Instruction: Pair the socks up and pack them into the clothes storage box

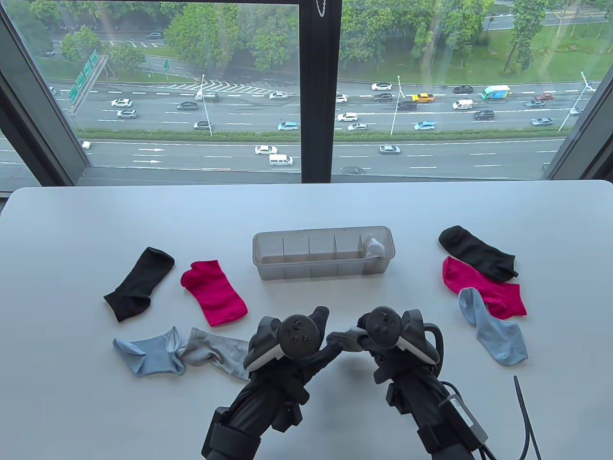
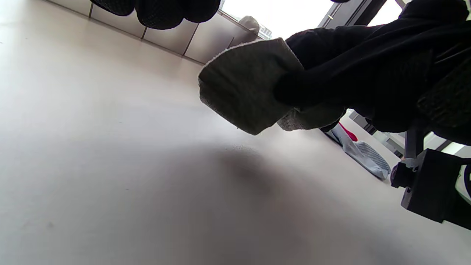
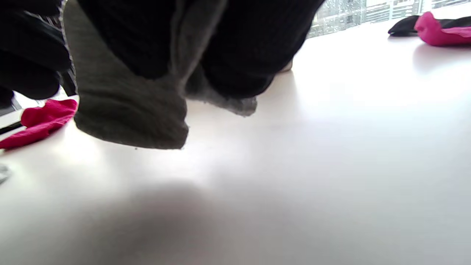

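Note:
A grey sock [image 1: 342,338] hangs just above the table near the front, between my two hands. My right hand [image 1: 368,342] grips it, fingers curled into the fabric [image 3: 128,110]. My left hand [image 1: 325,352] reaches up to the sock's left end; in the left wrist view its fingertips [image 2: 162,13] hang apart from the sock [image 2: 243,84] and hold nothing. The clear divided storage box [image 1: 323,273] stands beyond the hands, with a pale sock bundle [image 1: 376,247] in its rightmost compartment.
Lying to the left are a black sock [image 1: 139,285], a pink sock [image 1: 214,292], a light blue sock [image 1: 148,354] and a grey sock [image 1: 213,357]. On the right lie black [image 1: 479,251], pink [image 1: 483,287] and light blue [image 1: 493,326] socks. A black cable [image 1: 522,417] runs at the front right.

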